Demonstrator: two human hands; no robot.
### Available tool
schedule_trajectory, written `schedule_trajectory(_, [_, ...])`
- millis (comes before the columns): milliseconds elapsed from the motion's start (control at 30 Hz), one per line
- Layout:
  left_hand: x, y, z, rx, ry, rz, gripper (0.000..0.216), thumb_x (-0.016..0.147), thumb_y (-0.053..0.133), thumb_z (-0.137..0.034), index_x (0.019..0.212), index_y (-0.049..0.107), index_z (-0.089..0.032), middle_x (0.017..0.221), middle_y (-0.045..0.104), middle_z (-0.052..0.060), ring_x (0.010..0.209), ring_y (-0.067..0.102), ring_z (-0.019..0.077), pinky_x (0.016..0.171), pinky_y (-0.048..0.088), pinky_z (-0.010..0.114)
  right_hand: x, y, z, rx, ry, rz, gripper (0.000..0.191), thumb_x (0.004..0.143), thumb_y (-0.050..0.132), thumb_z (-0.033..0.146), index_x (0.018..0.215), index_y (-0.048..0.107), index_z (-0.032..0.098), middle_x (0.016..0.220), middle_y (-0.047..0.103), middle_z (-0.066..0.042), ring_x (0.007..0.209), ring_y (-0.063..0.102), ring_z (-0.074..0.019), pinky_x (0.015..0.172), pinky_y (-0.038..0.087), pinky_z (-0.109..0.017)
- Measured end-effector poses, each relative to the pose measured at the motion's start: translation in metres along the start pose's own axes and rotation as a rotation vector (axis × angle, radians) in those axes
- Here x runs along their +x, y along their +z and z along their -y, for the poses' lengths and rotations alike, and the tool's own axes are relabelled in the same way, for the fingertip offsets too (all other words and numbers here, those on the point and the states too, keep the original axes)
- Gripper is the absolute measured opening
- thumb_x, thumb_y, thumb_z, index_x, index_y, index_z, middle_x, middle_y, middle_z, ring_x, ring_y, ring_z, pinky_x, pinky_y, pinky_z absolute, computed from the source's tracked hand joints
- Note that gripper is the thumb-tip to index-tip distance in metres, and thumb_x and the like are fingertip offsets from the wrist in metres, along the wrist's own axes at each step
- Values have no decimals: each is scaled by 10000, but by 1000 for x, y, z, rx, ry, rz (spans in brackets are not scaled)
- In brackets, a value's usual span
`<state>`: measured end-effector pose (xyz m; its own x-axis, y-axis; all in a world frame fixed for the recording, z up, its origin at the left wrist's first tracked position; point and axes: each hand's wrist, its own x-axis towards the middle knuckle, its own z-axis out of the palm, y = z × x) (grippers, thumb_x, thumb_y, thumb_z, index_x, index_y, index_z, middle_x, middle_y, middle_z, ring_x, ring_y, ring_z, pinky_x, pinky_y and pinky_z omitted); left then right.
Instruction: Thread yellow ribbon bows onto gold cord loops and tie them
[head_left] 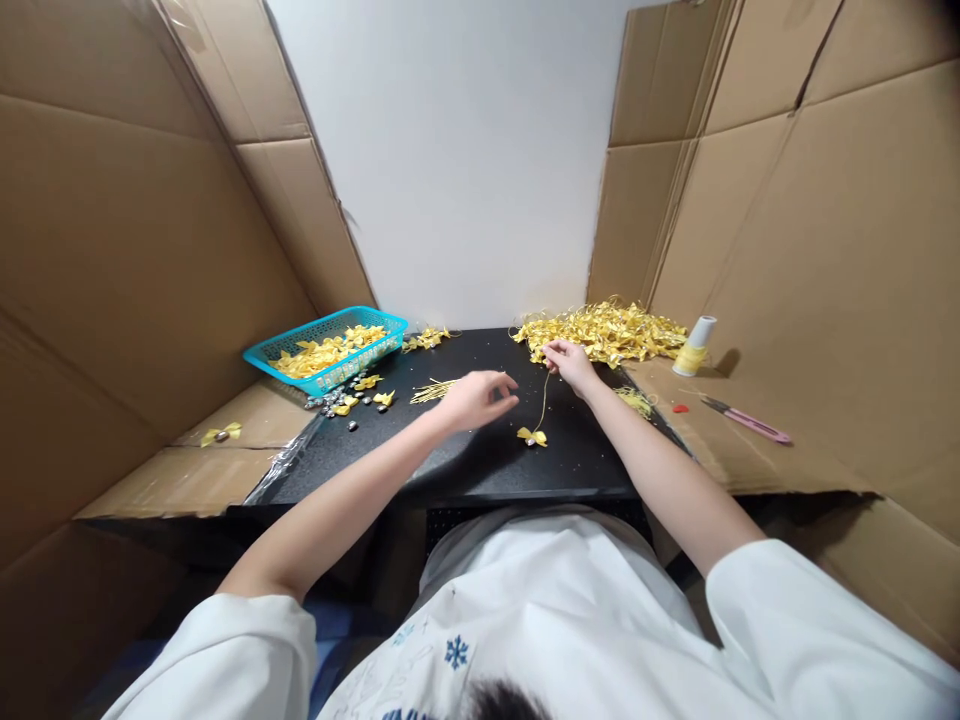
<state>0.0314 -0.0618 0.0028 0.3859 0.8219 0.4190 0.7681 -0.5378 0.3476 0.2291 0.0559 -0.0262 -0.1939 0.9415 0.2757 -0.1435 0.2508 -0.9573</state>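
My right hand (570, 362) is raised over the black table (480, 465) and pinches a thin gold string (544, 398). A small yellow bow (532, 436) hangs at the string's lower end, just touching the table. My left hand (478, 397) hovers to the left of the string, fingers curled toward it with thumb and fingertips close together; nothing plainly shows between them. A bundle of short gold strings (433, 391) lies just beyond my left hand. A heap of yellow ribbon pieces (606, 332) sits behind my right hand.
A teal basket (327, 346) of yellow bows stands at the back left, with loose bows and small dark beads (335, 402) beside it. A spool of yellow thread (694, 346) and pink-handled scissors (746, 418) lie on cardboard at right. Cardboard walls enclose both sides.
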Motion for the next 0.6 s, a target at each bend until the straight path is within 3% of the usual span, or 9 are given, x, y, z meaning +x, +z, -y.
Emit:
schedule_trajectory(167, [34,-10,71,110,-163,-143,70,683,690,-183,741,720,-208,764,700,52,718,601,209,704,441,294,-2,3,-2,-44,-22,-8,254,616,776,374,680,633,174,554,527,52,532,448,-79,518,373,-213])
schedule_trajectory(267, [32,-1,96,171,-192,-184,76,704,671,-208,762,719,-200,862,705,78,878,598,251,838,448,346,-2,4,-4,-77,-29,-19,298,592,764,422,674,636,166,602,555,34,595,476,-96,564,381,-227])
schedule_trajectory(500, [16,5,109,266,-139,-192,272,859,527,-331,951,729,-173,1048,690,121,1015,558,278,948,402,427,-5,5,-8,-151,-43,-36,359,573,736,502,681,652,171,587,544,34,573,451,-98,555,350,-232])
schedule_trajectory(600, [13,0,112,272,-89,-152,278,837,572,-376,979,732,-199,1078,692,92,1033,560,261,963,393,416,-6,6,-11,-188,-57,-19,366,595,720,519,694,666,171,547,504,47,507,381,-78,522,313,-229])
